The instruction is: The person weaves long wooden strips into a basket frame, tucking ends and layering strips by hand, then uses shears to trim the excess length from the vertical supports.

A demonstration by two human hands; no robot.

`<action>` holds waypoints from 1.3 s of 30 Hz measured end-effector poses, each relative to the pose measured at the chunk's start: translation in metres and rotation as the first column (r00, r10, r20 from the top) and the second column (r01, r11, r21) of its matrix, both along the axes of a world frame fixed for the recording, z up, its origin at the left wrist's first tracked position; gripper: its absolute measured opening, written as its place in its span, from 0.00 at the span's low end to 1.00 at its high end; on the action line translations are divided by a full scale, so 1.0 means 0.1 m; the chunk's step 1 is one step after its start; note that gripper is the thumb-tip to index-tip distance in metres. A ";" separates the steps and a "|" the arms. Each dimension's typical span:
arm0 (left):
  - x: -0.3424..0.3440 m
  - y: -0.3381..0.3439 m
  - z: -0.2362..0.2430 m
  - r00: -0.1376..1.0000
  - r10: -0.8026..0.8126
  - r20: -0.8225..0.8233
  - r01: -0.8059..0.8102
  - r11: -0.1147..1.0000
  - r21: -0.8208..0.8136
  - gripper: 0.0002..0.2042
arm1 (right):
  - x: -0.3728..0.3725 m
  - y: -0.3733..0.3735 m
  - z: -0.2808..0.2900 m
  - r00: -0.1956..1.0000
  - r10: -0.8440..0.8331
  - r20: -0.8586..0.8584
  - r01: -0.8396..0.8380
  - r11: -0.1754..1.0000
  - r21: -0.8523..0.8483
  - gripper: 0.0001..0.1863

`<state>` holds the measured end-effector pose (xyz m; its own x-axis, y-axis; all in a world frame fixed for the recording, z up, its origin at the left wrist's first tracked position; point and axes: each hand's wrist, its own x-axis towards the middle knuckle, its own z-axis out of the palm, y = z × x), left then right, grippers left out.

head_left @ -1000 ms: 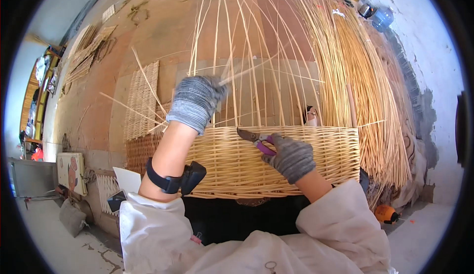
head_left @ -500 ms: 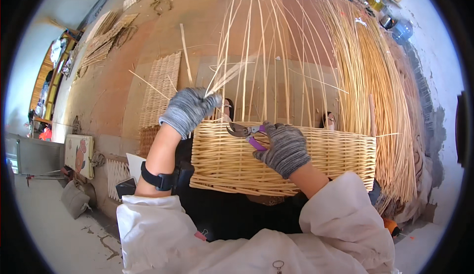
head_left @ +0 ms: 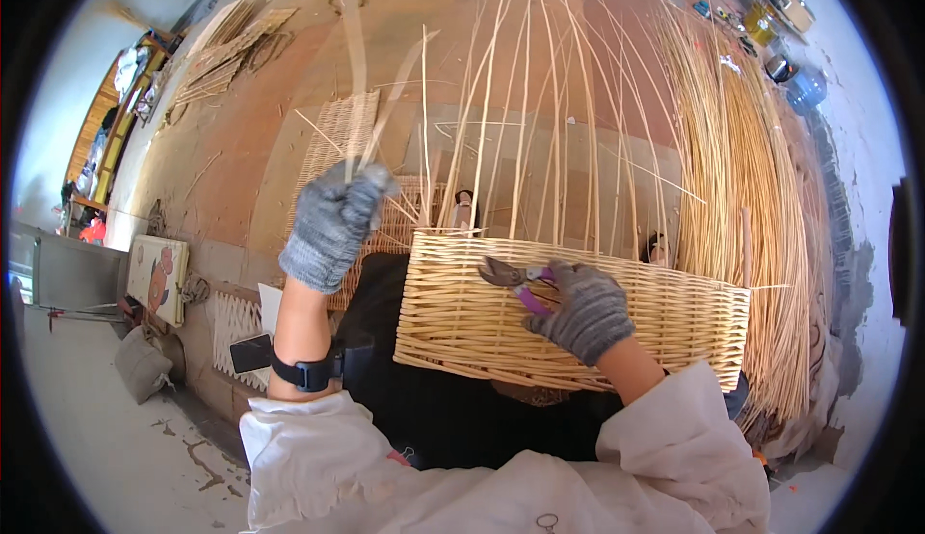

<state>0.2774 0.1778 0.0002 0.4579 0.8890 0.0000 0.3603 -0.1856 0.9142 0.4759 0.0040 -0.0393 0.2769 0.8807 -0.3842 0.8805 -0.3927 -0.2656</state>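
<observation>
My left hand [head_left: 332,226], in a grey knitted glove, is closed round a few pale wicker rods [head_left: 356,91] that stick up from it, smeared by motion. It hangs left of a woven wicker panel [head_left: 482,332] resting across my lap. In my gloved right hand [head_left: 586,314] are pruning shears [head_left: 530,274] with purple handles. Their dark blades point left, parted, over the panel's upper part. From the panel's far edge, several long unwoven rods [head_left: 525,101] fan away over the floor.
A thick bundle of wicker rods [head_left: 723,178] lies at the right beside the wall. Beyond my left hand is another woven panel [head_left: 337,130]. A phone [head_left: 252,353] and a grey cushion [head_left: 145,365] are at the lower left. A blue water bottle [head_left: 805,91] stands far right.
My left hand has moved left and toward me, away from the panel, carrying the rods. My right hand and the shears still hover over the panel. The whole view has shifted slightly.
</observation>
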 end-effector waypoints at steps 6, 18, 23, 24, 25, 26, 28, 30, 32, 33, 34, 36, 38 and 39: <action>-0.83 0.22 -1.10 0.618 0.494 -0.612 -0.050 0.801 0.596 0.11 | 0.00 -0.17 -0.01 1.000 -0.010 -0.008 0.010 0.999 -0.042 0.36; -0.11 -0.09 -1.22 0.962 0.273 0.008 -0.241 0.864 -0.443 0.15 | 0.04 0.09 0.06 0.970 -0.034 -0.242 0.032 0.999 -0.009 0.33; -0.11 0.17 -1.35 0.974 0.226 -0.030 -0.192 0.740 -0.645 0.16 | -0.08 0.48 0.01 0.985 0.152 -0.077 -0.147 0.986 0.072 0.30; -0.08 0.19 -1.35 0.980 0.193 -0.036 -0.171 0.748 -0.641 0.16 | -0.09 0.56 0.01 0.981 0.181 -0.071 -0.177 0.982 0.059 0.30; -0.08 0.24 -1.36 0.940 -0.085 -0.330 -0.034 0.940 -0.339 0.16 | -0.08 0.64 -0.04 0.980 0.176 -0.096 -0.176 0.984 0.006 0.30; -0.07 0.23 -1.39 0.942 -0.085 -0.325 -0.033 0.939 -0.342 0.16 | -0.08 0.69 -0.05 0.980 0.176 -0.092 -0.177 0.984 0.002 0.30; -0.06 0.11 -1.32 0.972 0.235 0.007 -0.172 0.731 -0.661 0.16 | -0.10 0.77 -0.07 0.977 0.189 -0.100 -0.197 0.977 -0.080 0.32; -0.09 0.10 -1.37 0.974 0.226 0.016 -0.165 0.755 -0.634 0.15 | -0.11 0.86 -0.03 0.974 0.204 -0.097 -0.217 0.965 -0.149 0.33; -0.12 0.08 -1.43 0.959 0.283 -0.024 -0.259 0.836 -0.483 0.12 | -0.13 0.98 0.06 0.967 0.232 -0.103 -0.249 0.945 -0.212 0.34; -0.14 0.07 -1.44 0.957 0.288 -0.027 -0.264 0.834 -0.485 0.12 | -0.12 1.03 0.11 0.956 0.261 -0.137 -0.288 0.924 -0.249 0.33; -0.13 0.05 -1.44 0.959 0.283 -0.015 -0.258 0.849 -0.461 0.12 | -0.10 1.08 0.14 0.945 0.282 -0.167 -0.321 0.903 -0.288 0.33; -0.12 0.04 -1.45 0.961 0.277 -0.005 -0.251 0.863 -0.438 0.12 | -0.09 1.19 0.12 0.942 0.313 -0.123 -0.336 0.897 -0.287 0.32; -0.12 0.03 -1.42 0.962 0.258 -0.088 -0.273 0.898 -0.346 0.10 | -0.12 1.19 0.11 0.933 0.351 -0.075 -0.357 0.891 -0.280 0.31; -0.18 0.09 -1.57 0.962 0.260 -0.087 -0.274 0.898 -0.344 0.10 | -0.16 1.14 0.09 0.951 0.294 -0.091 -0.308 0.912 -0.271 0.30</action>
